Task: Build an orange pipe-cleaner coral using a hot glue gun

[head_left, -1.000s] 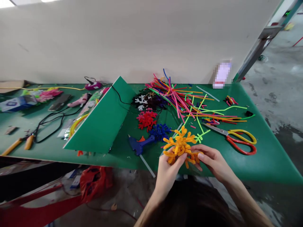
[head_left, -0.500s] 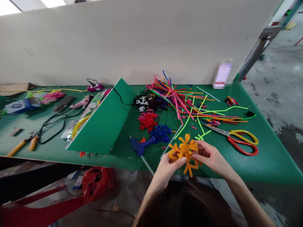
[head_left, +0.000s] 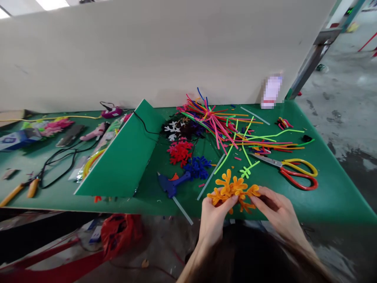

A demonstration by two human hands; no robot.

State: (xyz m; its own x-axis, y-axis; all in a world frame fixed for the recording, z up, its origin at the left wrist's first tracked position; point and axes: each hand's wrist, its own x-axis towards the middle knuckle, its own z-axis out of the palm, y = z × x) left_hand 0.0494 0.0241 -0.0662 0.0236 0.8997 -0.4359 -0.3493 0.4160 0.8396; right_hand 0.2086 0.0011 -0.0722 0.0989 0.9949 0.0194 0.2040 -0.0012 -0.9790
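Observation:
An orange pipe-cleaner snowflake (head_left: 234,188) with rounded branches is held up over the front edge of the green table. My left hand (head_left: 215,214) pinches it from the left, thumb in front. On the other side, my right hand (head_left: 278,208) grips the tip of one branch between thumb and fingers. Just beyond lies a small light-green branched piece (head_left: 245,171). Scissors (head_left: 290,169) with red and yellow handles rest to the right. To the left are a blue glue gun (head_left: 173,182) with a clear glue stick in it, a blue snowflake (head_left: 198,168) and a red snowflake (head_left: 180,151).
A bundle of coloured pipe cleaners (head_left: 209,116) spreads across the back. A slanted green board (head_left: 120,153) divides the table. Beyond it lie orange-handled pliers (head_left: 33,184) and black cords. A phone (head_left: 271,91) leans on the back wall. A red bag (head_left: 120,236) sits below the table.
The orange snowflake has been turned and tilted flatter. My right hand has shifted outward to the right, onto the end of a branch. The view has swung slightly to the right.

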